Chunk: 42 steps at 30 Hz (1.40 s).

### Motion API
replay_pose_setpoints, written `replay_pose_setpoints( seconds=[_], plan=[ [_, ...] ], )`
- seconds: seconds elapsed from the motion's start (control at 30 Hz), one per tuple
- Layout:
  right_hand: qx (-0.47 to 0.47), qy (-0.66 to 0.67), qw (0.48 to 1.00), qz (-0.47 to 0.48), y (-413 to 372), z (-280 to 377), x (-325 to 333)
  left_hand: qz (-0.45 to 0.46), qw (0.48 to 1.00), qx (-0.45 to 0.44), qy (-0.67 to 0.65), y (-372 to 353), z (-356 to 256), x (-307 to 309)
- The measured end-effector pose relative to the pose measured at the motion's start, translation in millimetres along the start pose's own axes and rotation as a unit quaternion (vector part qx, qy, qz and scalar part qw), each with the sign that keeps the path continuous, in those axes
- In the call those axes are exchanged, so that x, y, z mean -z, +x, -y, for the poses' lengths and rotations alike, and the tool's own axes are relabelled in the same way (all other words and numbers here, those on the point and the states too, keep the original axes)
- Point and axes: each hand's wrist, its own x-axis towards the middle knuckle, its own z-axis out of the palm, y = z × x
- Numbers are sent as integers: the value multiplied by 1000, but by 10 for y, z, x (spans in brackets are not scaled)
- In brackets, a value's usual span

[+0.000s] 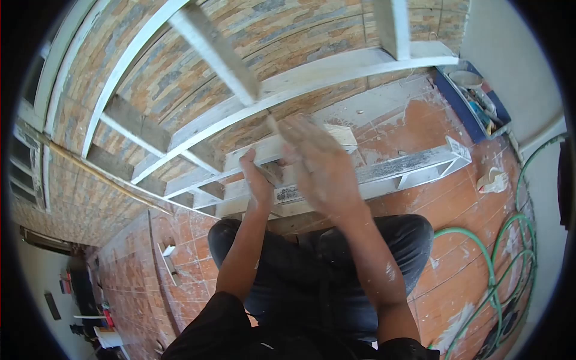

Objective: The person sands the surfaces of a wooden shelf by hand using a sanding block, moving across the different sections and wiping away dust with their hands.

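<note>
A white-painted wooden frame (276,90) with crosspieces leans in front of me, its lower rails near my knees. My left hand (259,183) is at one lower rail, thumb raised and fingers curled round the wood. Beside it on the right, my right hand (321,165) is smeared by motion over the same rail. A thin, pale edge (273,126) shows near its fingertips, too blurred to name. Closer to my knees lies another white rail (390,168) with dark, worn patches.
A blue tray (471,99) with tools stands at the right wall. A green hose (495,264) coils on the tiled floor (447,210). A crumpled white thing (493,180) lies near the wall. A bamboo-like pole (102,171) slants at left, before the stone-patterned wall (324,27).
</note>
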Motion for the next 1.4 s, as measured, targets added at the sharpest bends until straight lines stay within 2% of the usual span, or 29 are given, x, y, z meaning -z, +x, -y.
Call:
replay_pose_setpoints(
  seconds=[0.03, 0.1, 0.13, 0.2, 0.23, 0.3, 0.33, 0.4, 0.43, 0.47, 0.53, 0.6, 0.63, 0.7, 0.77, 0.8, 0.87, 0.9, 0.97, 1.03, 1.1, 1.13, 1.17, 1.2, 1.27, 1.3, 1.37, 1.4],
  plan=[
    [5, 1, 1000, 11, -12, -53, 40, 20, 999, -1, 29, -71, -55, -3],
    [-149, 55, 987, 32, -43, -276, 230, -18, 999, -28, 2, -60, 65, -4],
    [-148, 55, 986, 52, -31, -278, 262, -35, 999, -27, -8, -27, 165, 54],
    [-207, -14, 978, 29, 12, -234, 254, -72, 995, -68, 11, 118, 319, 184],
    [-206, -11, 978, 39, -6, -190, 206, -81, 994, -69, 9, 72, 300, 131],
    [-15, -89, 996, 21, -3, -119, 94, -68, 993, -75, 53, 25, 243, -10],
    [-14, -89, 996, 27, 0, -104, 104, -73, 993, -75, 49, 0, 200, -15],
    [-25, -12, 999, 46, -19, -48, 157, 5, 1000, 27, 7, -60, 127, 39],
    [-28, -12, 998, 47, -37, -66, 211, 3, 1000, 30, 8, -53, 118, 88],
    [-148, 4, 988, 46, -61, -126, 316, 28, 999, 11, 37, -31, 130, 129],
    [-268, 17, 962, 45, -106, -126, 329, 52, 997, -5, 64, -53, 120, 130],
    [-173, -7, 985, 13, -76, -120, 210, 84, 992, -72, 65, -43, 112, 34],
    [-174, -11, 985, 12, -70, -1, 148, 87, 992, -69, 64, -68, 90, 33],
    [5, -136, 991, 9, -9, 216, 58, 136, 991, -1, 9, -77, 48, 42],
    [-16, -100, 995, 6, -89, 132, 122, 121, 992, -22, 37, -41, 160, 140],
    [-113, -75, 991, -7, -139, 31, 206, 109, 990, -52, 72, 34, 224, 191],
    [-378, -82, 922, 33, -196, -70, 434, 82, 993, -50, 74, 104, 404, 330],
    [-378, -86, 922, 26, -187, -121, 404, 76, 993, -51, 75, 111, 392, 284],
    [-168, -47, 983, -50, -212, -193, 238, 79, 992, -72, 63, 26, 214, 93],
    [-47, -37, 998, -30, -181, -40, 89, 108, 989, -82, 53, -58, 127, -5],
    [-26, -78, 997, -1, -67, 279, 29, 94, 995, -18, -19, -101, 84, 43],
    [-31, -79, 996, -22, -33, 249, 57, 129, 984, 24, -118, -98, 61, 50],
    [-25, -44, 998, -26, -48, 220, 80, 140, 985, 29, -97, -85, 28, 56],
    [-19, -6, 1000, -23, -101, 194, 102, 144, 988, -21, -54, -135, 18, 33],
    [-145, 34, 988, -50, -171, 49, 189, 130, 984, -116, 29, -179, 19, -10],
    [-147, 52, 986, -52, -202, 1, 210, 107, 980, -152, 75, -203, 20, -10],
    [-205, 9, 974, -93, -194, -96, 255, 83, 993, -78, 38, -130, 13, 1],
    [-147, -54, 987, -43, -207, -130, 225, 83, 992, -86, 35, -137, 0, -50]
  ],
)
